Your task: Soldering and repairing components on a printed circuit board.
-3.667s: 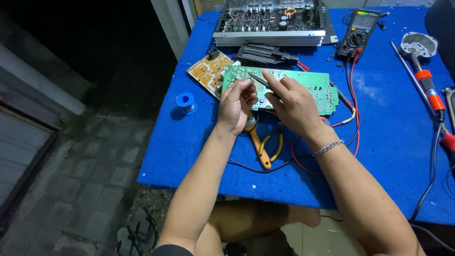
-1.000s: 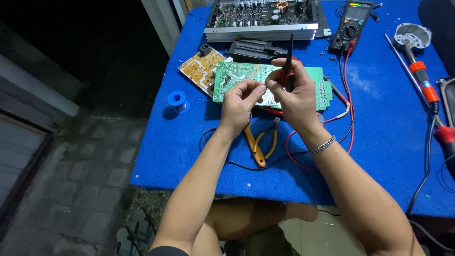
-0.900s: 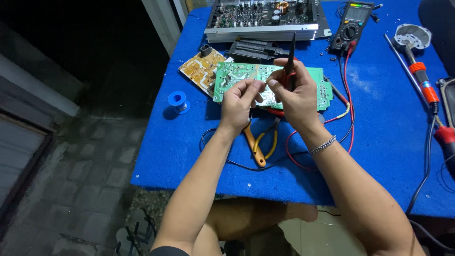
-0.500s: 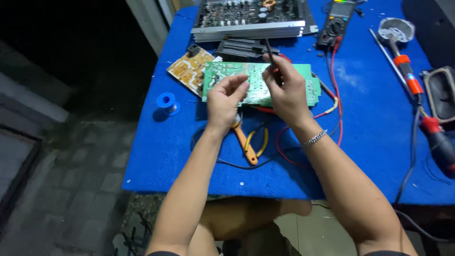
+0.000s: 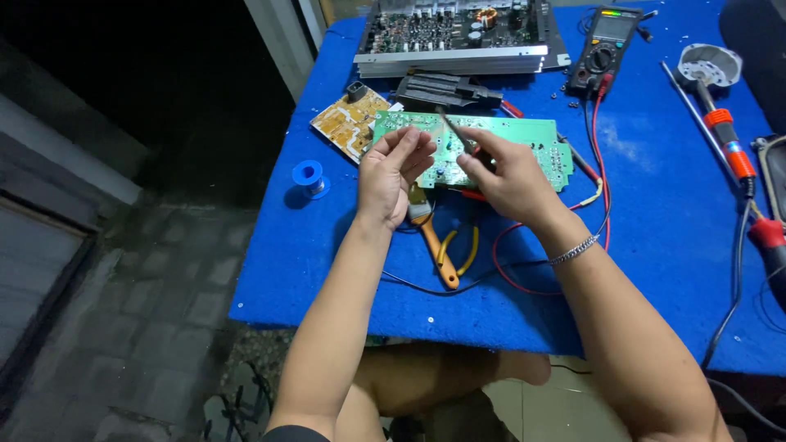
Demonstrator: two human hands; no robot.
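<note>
A green circuit board (image 5: 524, 139) lies on the blue table (image 5: 655, 245), solder side up. My right hand (image 5: 503, 176) rests over its middle and pinches a thin dark probe (image 5: 453, 131), whose tip points up and to the left over the board. My left hand (image 5: 393, 172) hovers at the board's left end with its fingers curled together; I cannot make out anything in them. A silver bracelet (image 5: 571, 250) sits on my right wrist.
A yellowish board (image 5: 348, 123) and a blue solder spool (image 5: 309, 175) lie left. An orange-handled brush (image 5: 432, 245) and yellow pliers (image 5: 465, 250) lie under my hands. A multimeter (image 5: 606, 45), an open amplifier chassis (image 5: 458, 33), a black heatsink (image 5: 442, 88) and a red-handled soldering iron (image 5: 729, 147) stand behind.
The probe in my right hand has tipped from upright to slanting left over the board. My left hand's fingers have curled closer together. The view has shifted right.
</note>
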